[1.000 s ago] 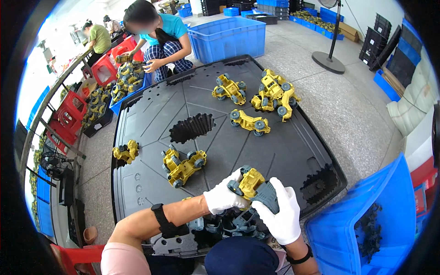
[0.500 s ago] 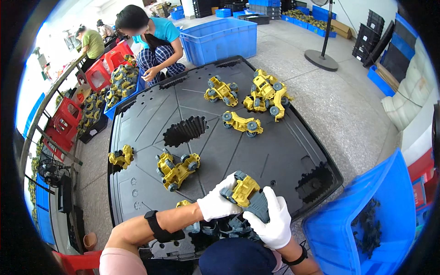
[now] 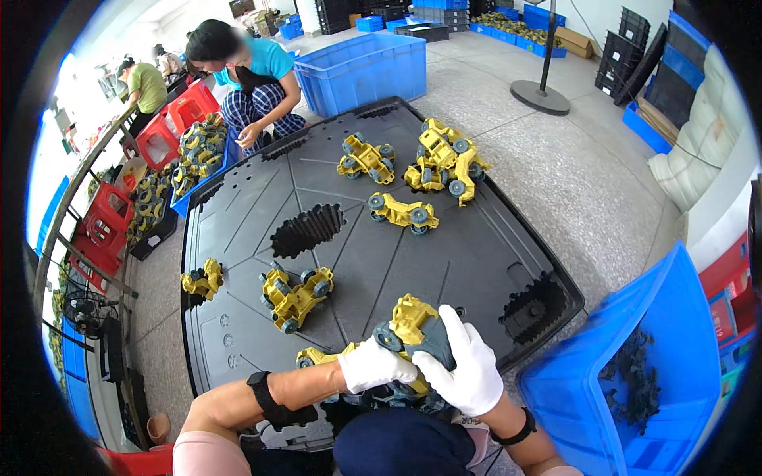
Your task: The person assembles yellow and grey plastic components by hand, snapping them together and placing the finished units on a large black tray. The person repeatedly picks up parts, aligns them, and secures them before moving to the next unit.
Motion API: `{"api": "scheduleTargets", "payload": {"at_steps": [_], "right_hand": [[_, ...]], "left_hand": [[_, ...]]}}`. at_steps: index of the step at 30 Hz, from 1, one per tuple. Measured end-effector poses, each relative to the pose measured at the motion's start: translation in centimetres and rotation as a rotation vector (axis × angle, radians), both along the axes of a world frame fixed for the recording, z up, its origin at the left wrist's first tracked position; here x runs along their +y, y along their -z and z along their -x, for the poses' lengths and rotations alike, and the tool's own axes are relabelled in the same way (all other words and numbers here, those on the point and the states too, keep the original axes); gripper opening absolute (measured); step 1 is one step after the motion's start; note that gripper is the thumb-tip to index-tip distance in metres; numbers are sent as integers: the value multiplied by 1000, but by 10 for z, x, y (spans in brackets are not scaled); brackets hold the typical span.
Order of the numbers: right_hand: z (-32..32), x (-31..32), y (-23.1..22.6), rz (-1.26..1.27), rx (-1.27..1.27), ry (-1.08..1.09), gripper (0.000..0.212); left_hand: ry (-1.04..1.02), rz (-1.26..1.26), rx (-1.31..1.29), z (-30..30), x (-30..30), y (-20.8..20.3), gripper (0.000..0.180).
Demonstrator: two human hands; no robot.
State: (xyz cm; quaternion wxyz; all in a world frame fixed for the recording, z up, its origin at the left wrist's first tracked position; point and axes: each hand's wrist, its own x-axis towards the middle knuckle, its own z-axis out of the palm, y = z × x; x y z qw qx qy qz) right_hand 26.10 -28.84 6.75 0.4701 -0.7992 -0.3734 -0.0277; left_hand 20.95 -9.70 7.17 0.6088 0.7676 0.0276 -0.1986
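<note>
We hold a yellow toy vehicle (image 3: 413, 317) with a dark grey bed (image 3: 434, 347) in both gloved hands, raised over the near edge of the black worktop (image 3: 373, 270). Our right hand (image 3: 468, 374) pinches the grey bed, its fingers along the right side and its thumb lying across the near face. Our left hand (image 3: 377, 367) has its fingers curled in against the vehicle's lower left side, just under a wheel (image 3: 387, 336); we cannot see all of those fingertips. Another yellow vehicle (image 3: 317, 357) lies just beside our left hand, partly covered by it.

Farther out on the worktop we have a yellow cluster (image 3: 294, 297) with grey wheels, a vehicle (image 3: 202, 279) at the left edge, 2 more (image 3: 367, 159) (image 3: 403, 213) apart from each other, and a heap (image 3: 446, 159) near the far right edge. To our right stands a blue bin (image 3: 567, 381) with dark parts (image 3: 635, 385) inside. Beyond the far left corner, a co-worker (image 3: 258, 67) in a turquoise shirt crouches beside a crate of vehicles (image 3: 202, 151).
</note>
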Motion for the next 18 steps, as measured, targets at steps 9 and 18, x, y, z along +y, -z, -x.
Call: {"api": "scheduleTargets", "payload": {"at_steps": [9, 18], "right_hand": [[-1, 5, -6, -12, -77, 46, 78], [-12, 31, 20, -477, -195, 84, 72]], "left_hand": [[-82, 324, 182, 0, 1, -1, 61], [-195, 452, -11, -13, -11, -5, 71]]}}
